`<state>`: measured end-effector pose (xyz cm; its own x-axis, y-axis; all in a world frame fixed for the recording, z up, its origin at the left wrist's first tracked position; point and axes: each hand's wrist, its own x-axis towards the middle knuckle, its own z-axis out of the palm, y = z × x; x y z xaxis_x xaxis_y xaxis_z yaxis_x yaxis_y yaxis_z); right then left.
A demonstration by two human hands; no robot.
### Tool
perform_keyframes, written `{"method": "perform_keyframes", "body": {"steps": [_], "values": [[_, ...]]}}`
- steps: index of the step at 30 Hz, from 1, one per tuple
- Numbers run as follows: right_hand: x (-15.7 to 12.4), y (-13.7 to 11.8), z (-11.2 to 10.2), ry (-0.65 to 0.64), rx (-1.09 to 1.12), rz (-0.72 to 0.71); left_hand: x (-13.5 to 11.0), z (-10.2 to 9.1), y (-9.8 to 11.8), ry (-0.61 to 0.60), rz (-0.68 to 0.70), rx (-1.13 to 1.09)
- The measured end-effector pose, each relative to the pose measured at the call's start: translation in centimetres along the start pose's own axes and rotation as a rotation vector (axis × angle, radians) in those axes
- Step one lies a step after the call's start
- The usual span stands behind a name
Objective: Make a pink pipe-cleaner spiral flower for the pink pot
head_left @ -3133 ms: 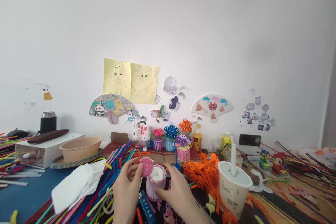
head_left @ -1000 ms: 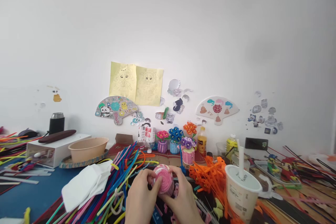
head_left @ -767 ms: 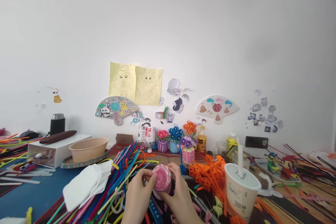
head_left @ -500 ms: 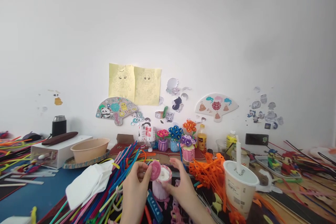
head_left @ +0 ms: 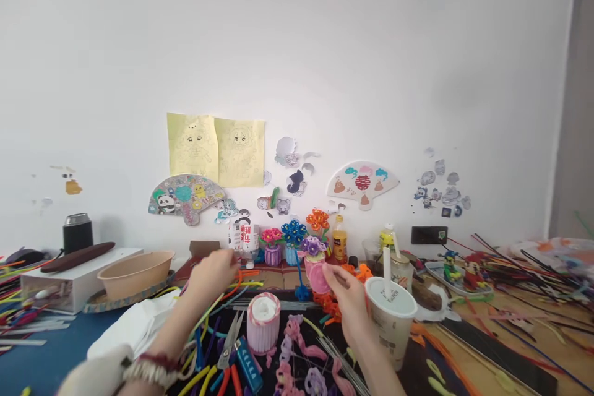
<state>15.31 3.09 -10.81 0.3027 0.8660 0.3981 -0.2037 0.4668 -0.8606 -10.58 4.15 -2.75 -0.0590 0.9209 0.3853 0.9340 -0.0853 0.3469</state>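
A small pink pot with white filling stands uncovered on the dark mat, with no hand on it. My left hand reaches forward over the coloured pipe cleaners. Its back faces me and its fingers are hidden. A bracelet and a white sleeve show at the wrist. My right hand stretches toward a pink pot with purple flowers, fingers apart, its tips at the pot's right side. No pink spiral disc is in sight.
A lidded paper cup with a straw stands just right of my right hand. Pliers, pink twisted shapes and orange pipe cleaners lie near the pot. A tan bowl, white tissue, small flower pots and bottles sit farther off.
Both hands have let go of the pink pot, which now stands alone. The left hand moved forward and left over the pipe cleaners. The right hand reached to the purple-flower pot.
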Motion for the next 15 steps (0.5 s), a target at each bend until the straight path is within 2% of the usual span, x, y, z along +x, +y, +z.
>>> {"method": "perform_keyframes", "body": {"steps": [2, 4, 9, 12, 15], "values": [[0.6, -0.2, -0.8, 0.044, 0.033, 0.013, 1.9, -0.3, -1.8, 0.022, -0.079, 0.150], [0.6, -0.4, -0.7, 0.049, 0.051, 0.022, 3.0, 0.0, -3.9, 0.017, -0.132, 0.266], [-0.6, -1.1, 1.3, -0.078, 0.043, 0.035, 3.5, 2.0, -8.2, -0.055, -0.153, 0.401], [-1.0, -1.3, 2.0, -0.132, 0.025, 0.056, 3.6, 2.8, -9.3, -0.091, -0.142, 0.414], [-1.1, -0.8, 2.1, -0.190, 0.006, 0.092, 3.8, 3.0, -9.5, -0.080, -0.151, 0.387]]}}
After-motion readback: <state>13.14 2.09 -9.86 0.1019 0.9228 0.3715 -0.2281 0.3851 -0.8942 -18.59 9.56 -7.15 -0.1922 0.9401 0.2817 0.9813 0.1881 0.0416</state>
